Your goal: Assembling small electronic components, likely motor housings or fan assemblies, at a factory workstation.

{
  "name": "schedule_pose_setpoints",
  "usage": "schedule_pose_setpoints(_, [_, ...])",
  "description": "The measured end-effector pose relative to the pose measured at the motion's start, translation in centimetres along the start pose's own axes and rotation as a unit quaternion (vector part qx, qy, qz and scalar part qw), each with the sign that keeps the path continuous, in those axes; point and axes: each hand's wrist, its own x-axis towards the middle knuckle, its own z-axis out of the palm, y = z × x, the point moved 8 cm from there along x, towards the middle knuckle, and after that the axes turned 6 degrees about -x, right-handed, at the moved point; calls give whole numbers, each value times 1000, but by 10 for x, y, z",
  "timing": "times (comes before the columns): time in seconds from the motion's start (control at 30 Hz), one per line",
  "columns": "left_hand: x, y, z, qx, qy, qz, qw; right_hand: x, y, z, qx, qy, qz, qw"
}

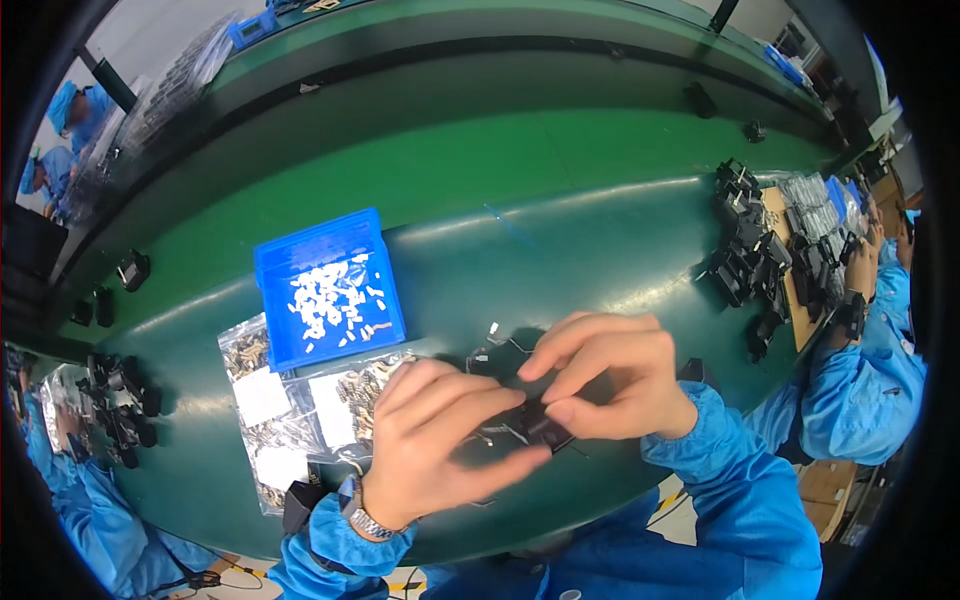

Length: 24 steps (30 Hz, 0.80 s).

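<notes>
Black part (541,428), small, blurred, partly hidden, right hand (628,375) pinching it, left hand (422,432) spread

left hand (435,430): above bench (600,265) near its near edge, thumb and fingers spread apart | right hand (615,375): just beside, fingers curled toward thumb | left forearm (335,550), right forearm (725,480): angled inward across near edge
</notes>
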Motion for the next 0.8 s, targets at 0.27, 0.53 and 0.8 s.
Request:
schedule_pose_setpoints(0.27, [-6, 1, 11, 47, -32, 38, 998, -9, 3, -18, -81, -13, 25, 996])
schedule_pose_setpoints(0.53, [-9, 2, 0, 15, 22, 38, 999, -12, -4, 9, -47, -71, -28, 996])
schedule_pose_setpoints(0.8, [-9, -8, 5, -25, 15, 18, 999, -14, -8, 12, -8, -66, -12, 998])
